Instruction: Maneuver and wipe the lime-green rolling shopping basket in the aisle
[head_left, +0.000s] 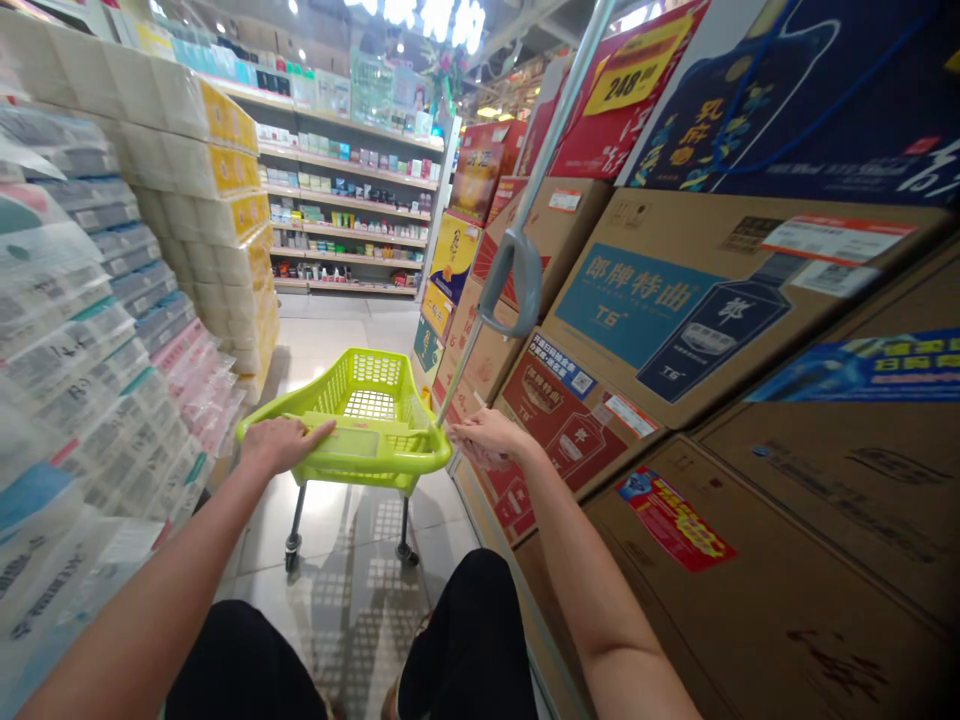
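A lime-green shopping cart with a perforated basket stands in front of me on dark legs with casters. My left hand is closed over the left part of its handle, thumb lying along the top. Just off the handle's right end is my right hand, fingers curled together and slightly blurred; what they hold, if anything, I cannot make out. A long pale pole with a grey loop grip slants down from the top, its lower end by the cart's right corner and close to my right fingertips.
Stacked cartons form a wall close on the right. On the left rise wrapped paper packs and plastic-wrapped bundles. Shelves of small boxes and bottles stand across the far end. Pale tiled floor runs between.
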